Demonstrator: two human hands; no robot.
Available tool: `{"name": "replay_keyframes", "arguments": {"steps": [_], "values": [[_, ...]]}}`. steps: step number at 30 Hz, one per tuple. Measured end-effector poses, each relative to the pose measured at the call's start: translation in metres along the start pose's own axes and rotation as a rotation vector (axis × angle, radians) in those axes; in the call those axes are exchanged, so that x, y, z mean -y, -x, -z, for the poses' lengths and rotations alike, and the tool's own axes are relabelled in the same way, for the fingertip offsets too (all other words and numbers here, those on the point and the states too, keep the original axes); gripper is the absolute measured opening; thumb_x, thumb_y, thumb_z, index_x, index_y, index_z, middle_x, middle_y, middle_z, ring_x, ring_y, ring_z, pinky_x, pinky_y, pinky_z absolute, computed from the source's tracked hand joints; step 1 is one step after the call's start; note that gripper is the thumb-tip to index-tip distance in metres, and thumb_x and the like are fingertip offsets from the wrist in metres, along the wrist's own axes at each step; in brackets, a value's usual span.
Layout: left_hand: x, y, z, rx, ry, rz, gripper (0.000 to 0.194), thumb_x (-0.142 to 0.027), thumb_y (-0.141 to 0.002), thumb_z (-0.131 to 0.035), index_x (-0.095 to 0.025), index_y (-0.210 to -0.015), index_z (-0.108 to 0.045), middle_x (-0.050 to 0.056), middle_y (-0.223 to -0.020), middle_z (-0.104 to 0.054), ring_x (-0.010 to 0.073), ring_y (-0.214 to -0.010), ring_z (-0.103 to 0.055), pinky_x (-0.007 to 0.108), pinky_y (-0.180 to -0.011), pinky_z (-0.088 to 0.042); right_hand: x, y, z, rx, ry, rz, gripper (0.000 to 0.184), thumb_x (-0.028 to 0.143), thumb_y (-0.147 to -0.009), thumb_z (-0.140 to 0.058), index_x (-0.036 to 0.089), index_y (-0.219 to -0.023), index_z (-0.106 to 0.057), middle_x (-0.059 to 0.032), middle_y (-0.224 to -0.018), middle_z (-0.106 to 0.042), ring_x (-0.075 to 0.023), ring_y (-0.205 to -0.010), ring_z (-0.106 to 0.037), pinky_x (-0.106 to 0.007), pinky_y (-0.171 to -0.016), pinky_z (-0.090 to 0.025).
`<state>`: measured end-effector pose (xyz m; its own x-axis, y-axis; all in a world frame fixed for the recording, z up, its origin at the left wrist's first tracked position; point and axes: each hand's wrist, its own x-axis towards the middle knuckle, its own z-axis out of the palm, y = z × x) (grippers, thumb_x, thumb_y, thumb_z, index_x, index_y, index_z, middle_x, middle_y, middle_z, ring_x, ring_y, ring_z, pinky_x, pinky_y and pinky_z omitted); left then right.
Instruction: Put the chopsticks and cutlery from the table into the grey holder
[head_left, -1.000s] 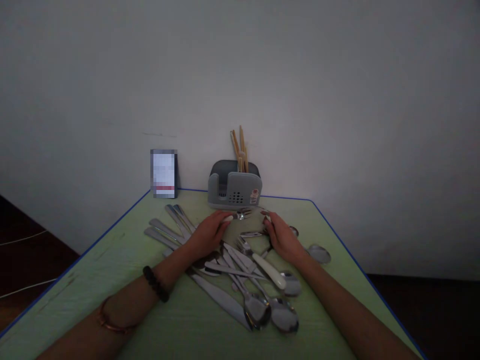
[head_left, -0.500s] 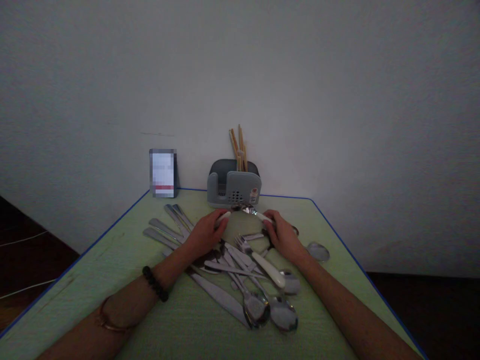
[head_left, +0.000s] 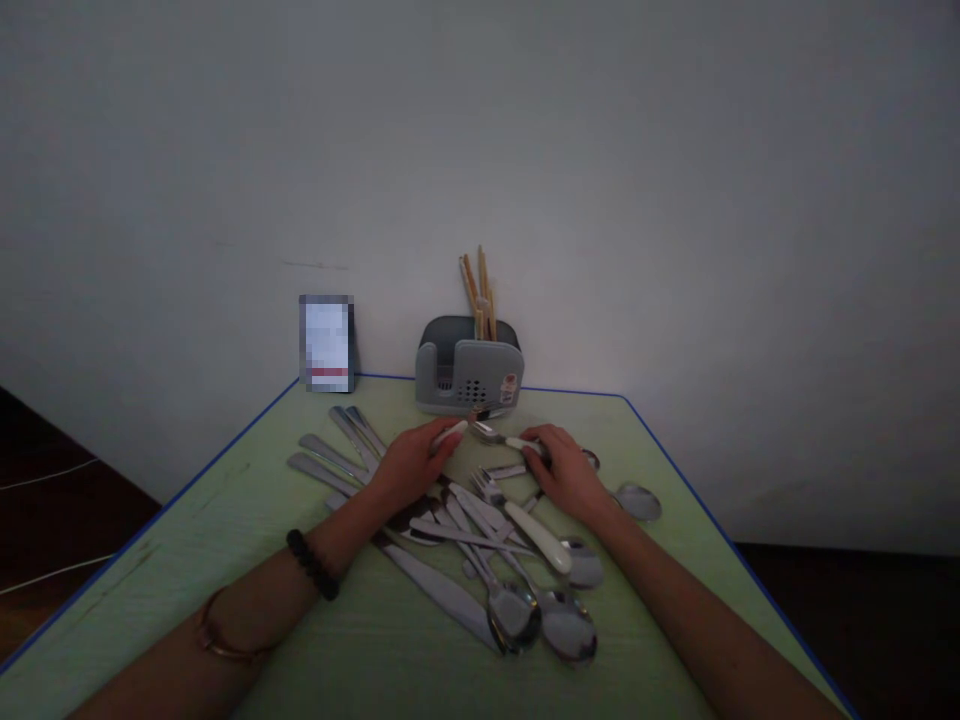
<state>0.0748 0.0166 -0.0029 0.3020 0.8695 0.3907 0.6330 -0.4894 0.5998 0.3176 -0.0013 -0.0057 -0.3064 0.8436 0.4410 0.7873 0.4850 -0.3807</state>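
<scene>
My left hand (head_left: 411,465) is closed on a white-handled utensil (head_left: 448,436) whose metal head points right. My right hand (head_left: 564,470) pinches a second white-handled utensil (head_left: 517,443), a spoon or fork, head pointing left. The two heads meet near the middle, just in front of a grey cutlery holder (head_left: 469,377) with wooden chopsticks (head_left: 478,297) standing in it. A pile of metal spoons, forks and knives (head_left: 495,560) lies between my forearms on the green table (head_left: 187,590).
A small card or box (head_left: 327,343) leans on the wall at the table's back left. Several knives (head_left: 337,450) are laid out left of my left hand. A loose spoon (head_left: 637,502) rests at the right. The blue table edge (head_left: 225,450) runs along both sides.
Both hands have lifted their white-handled utensils slightly and drawn them toward me, away from the holder; the utensil heads now sit higher and closer together.
</scene>
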Motion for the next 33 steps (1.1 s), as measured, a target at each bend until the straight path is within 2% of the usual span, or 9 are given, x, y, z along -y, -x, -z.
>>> {"name": "replay_keyframes", "arguments": {"steps": [9, 21, 26, 33], "values": [[-0.004, 0.000, 0.001, 0.013, -0.045, 0.030, 0.029, -0.029, -0.084, -0.045, -0.019, -0.105, -0.063, 0.005, -0.096, -0.070, 0.0191, -0.081, -0.065, 0.029, -0.076, -0.049, 0.000, 0.001, 0.001, 0.030, 0.011, -0.006, 0.030, 0.010, -0.076, -0.046, 0.017, -0.104, -0.054, -0.0094, -0.101, -0.060, -0.0221, -0.097, -0.051, -0.038, -0.088, -0.041], [-0.003, 0.000, 0.001, 0.030, -0.048, 0.035, 0.028, -0.029, -0.084, -0.046, -0.019, -0.105, -0.061, 0.004, -0.098, -0.070, 0.0195, -0.084, -0.065, 0.029, -0.077, -0.049, 0.001, 0.000, 0.001, 0.037, 0.039, -0.052, 0.031, 0.009, -0.076, -0.046, 0.015, -0.105, -0.055, -0.0097, -0.099, -0.058, -0.0227, -0.098, -0.050, -0.037, -0.089, -0.040], [0.001, 0.000, -0.001, 0.023, -0.049, 0.035, 0.032, -0.030, -0.086, -0.043, -0.017, -0.112, -0.057, 0.007, -0.106, -0.067, 0.0212, -0.093, -0.063, 0.033, -0.084, -0.048, 0.002, 0.000, 0.003, 0.019, 0.028, -0.027, 0.030, 0.008, -0.076, -0.045, 0.017, -0.102, -0.056, -0.0087, -0.098, -0.057, -0.0219, -0.097, -0.050, -0.036, -0.087, -0.041], [0.010, 0.001, -0.008, -0.008, -0.072, -0.053, 0.031, -0.024, -0.085, -0.044, -0.016, -0.113, -0.056, 0.009, -0.114, -0.063, 0.0210, -0.105, -0.057, 0.036, -0.095, -0.044, 0.003, 0.000, 0.004, -0.021, 0.019, -0.014, 0.026, 0.008, -0.075, -0.046, 0.018, -0.097, -0.056, -0.0081, -0.096, -0.056, -0.0223, -0.095, -0.050, -0.036, -0.085, -0.042]]}}
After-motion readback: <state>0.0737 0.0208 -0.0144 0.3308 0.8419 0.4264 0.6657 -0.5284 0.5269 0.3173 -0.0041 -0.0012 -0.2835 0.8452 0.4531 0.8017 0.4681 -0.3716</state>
